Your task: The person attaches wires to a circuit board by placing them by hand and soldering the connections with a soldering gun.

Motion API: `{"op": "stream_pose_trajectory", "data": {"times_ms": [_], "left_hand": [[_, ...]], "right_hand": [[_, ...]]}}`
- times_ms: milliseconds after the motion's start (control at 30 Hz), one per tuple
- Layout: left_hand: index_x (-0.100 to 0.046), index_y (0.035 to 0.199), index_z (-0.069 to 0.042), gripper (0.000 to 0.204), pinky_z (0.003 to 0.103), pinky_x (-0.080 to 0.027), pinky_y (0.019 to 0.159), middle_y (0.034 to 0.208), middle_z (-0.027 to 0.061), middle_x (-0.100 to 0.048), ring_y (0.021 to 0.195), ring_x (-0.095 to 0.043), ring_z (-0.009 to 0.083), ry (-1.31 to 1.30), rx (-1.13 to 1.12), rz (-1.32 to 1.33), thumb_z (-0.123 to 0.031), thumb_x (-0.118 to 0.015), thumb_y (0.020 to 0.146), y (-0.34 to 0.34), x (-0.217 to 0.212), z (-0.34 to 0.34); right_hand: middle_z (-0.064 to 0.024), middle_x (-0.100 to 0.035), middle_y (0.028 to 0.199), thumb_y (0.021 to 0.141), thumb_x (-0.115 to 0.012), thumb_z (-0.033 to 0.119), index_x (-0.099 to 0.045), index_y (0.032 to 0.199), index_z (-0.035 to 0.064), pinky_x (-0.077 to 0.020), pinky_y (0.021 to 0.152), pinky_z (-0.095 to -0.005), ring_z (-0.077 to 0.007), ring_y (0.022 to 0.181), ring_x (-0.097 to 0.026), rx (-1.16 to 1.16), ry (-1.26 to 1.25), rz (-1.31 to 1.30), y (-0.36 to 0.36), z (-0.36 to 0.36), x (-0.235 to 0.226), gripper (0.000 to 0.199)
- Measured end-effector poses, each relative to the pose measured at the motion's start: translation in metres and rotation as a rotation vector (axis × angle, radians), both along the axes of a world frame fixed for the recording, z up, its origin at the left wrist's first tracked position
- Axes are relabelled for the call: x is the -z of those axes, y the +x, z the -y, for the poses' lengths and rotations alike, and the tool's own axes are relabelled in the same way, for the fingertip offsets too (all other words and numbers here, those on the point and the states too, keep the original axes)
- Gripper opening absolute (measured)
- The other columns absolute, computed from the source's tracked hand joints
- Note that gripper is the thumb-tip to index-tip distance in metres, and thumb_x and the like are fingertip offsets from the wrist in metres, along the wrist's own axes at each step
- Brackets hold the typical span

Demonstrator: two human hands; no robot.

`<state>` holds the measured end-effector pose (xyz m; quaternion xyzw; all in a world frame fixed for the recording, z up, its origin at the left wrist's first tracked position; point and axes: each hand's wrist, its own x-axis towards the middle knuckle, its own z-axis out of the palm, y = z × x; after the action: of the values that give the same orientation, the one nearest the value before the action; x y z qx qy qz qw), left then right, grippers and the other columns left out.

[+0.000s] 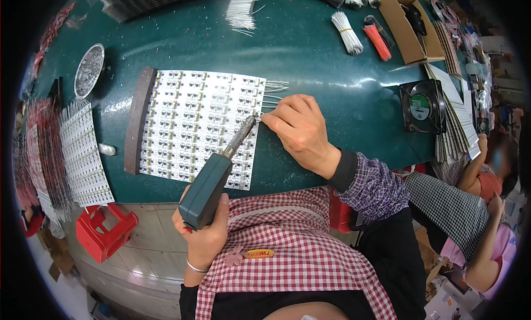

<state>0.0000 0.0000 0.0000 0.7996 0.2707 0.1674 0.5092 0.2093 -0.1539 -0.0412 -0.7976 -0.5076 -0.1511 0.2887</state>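
My left hand (206,240) is closed round the handle of a dark green soldering gun (204,192). Its metal tip reaches up to the right edge of a white circuit board panel (182,126), which lies flat with rows of small components. At that same edge my right hand (301,129) pinches a thin white wire (260,117), its end close to the tip; whether they touch I cannot tell. Several white wires (275,87) stick out from the panel's edge just above. A dark brown bar (139,121) runs along the panel's left edge.
Left of the panel are a metal bowl (88,71), a silvery lump (107,150) and wired panels (86,154). White wires (240,10), a red wire bundle (378,42), a cardboard box (409,27) and a black fan (422,107) surround it. A person (492,253) sits at right.
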Motion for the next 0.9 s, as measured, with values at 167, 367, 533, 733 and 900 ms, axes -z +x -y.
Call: {"op": "stream_pose_trajectory", "data": {"times_ms": [167,367,533,733,900], "left_hand": [[-0.07,0.096,0.004,0.022,0.027,-0.051,0.066,0.09,0.0112,-0.069,0.069,-0.065,0.0166,-0.026,0.029,-0.031,-0.002,-0.079,0.077,0.006,-0.008,-0.001],[-0.071,0.096,0.005,0.021,0.026,-0.051,0.063,0.089,0.0113,-0.07,0.069,-0.066,0.0164,0.116,0.03,0.015,-0.003,-0.079,0.078,0.0,0.0,0.0],[-0.071,0.097,0.005,0.023,0.027,-0.052,0.063,0.087,0.0107,-0.072,0.071,-0.068,0.0163,-0.077,-0.114,0.023,-0.006,-0.08,0.079,-0.002,-0.004,0.003],[-0.071,0.097,0.005,0.024,0.028,-0.052,0.062,0.087,0.0106,-0.072,0.071,-0.068,0.0157,-0.031,-0.121,0.052,-0.007,-0.08,0.079,-0.003,-0.001,0.004],[-0.07,0.097,0.006,0.024,0.028,-0.052,0.062,0.086,0.0109,-0.072,0.07,-0.067,0.0158,-0.048,-0.12,0.024,-0.006,-0.081,0.078,-0.004,-0.005,0.004]], "right_hand": [[-0.0023,-0.061,0.083,0.071,-0.07,0.003,-0.068,0.094,0.0054,-0.0463,0.081,-0.0374,-0.0234,0.086,-0.061,0.008,-0.002,0.006,0.0,0.0,0.0,0.023],[-0.0027,-0.061,0.082,0.071,-0.07,0.002,-0.068,0.094,0.0052,-0.0464,0.08,-0.0377,-0.0234,0.085,-0.061,0.011,0.0,0.006,-0.001,0.0,-0.002,0.023],[-0.003,-0.061,0.083,0.071,-0.07,0.002,-0.068,0.093,0.0053,-0.0464,0.079,-0.0378,-0.0235,0.085,-0.061,0.015,0.009,0.007,-0.001,0.0,0.0,0.023],[-0.0022,-0.059,0.081,0.07,-0.07,0.002,-0.069,0.091,0.0052,-0.0452,0.077,-0.0371,-0.0228,0.083,-0.06,0.019,0.06,0.015,-0.005,0.0,-0.005,0.021],[-0.0021,-0.057,0.079,0.07,-0.07,0.001,-0.068,0.091,0.0053,-0.0447,0.079,-0.0369,-0.0219,0.081,-0.06,0.007,0.044,0.006,-0.009,0.003,-0.004,0.022]]}}
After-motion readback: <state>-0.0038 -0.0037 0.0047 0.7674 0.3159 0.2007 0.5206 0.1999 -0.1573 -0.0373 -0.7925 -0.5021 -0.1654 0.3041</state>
